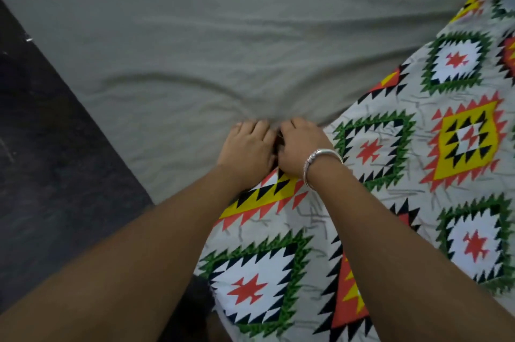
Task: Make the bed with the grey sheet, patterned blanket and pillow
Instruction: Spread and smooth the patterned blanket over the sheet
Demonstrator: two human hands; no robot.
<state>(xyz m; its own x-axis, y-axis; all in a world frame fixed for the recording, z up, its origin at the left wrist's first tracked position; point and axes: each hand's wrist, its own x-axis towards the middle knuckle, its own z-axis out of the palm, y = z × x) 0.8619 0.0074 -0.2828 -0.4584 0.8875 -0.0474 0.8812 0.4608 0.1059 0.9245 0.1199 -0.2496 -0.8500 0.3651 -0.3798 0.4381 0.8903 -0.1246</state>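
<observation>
Dark floor [47,146] ran off to the left of the hands, and everything ahead of them and to their right was covered in cloth. The left hand [248,148] and right hand [299,150] were pressed side by side, knuckles up and touching each other, with a silver bracelet [323,162] on the right wrist. Both had their fingers curled down into a small gather of the grey sheet [223,35]; the fingertips were buried in the fabric, so how deep the grip went could not be told. Creases in the sheet fanned out from that gather, one long fold curving away to the left of the hands and others running ahead and to the right, which suggested the cloth was under tension towards the person. The grey sheet lay ahead of the hands and to their left, spread wide and loosely wrinkled. The patterned blanket [418,152] lay to their right and back under both forearms, its edge meeting the sheet along a slanted line from just behind the left hand out to the far right. Neither hand was the nearer one, since both sat on that border at the same spot. No pillow showed anywhere. Judging by the wrinkles, the sheet was not yet smooth, and the next pull would likely need to follow that slanted border.
</observation>
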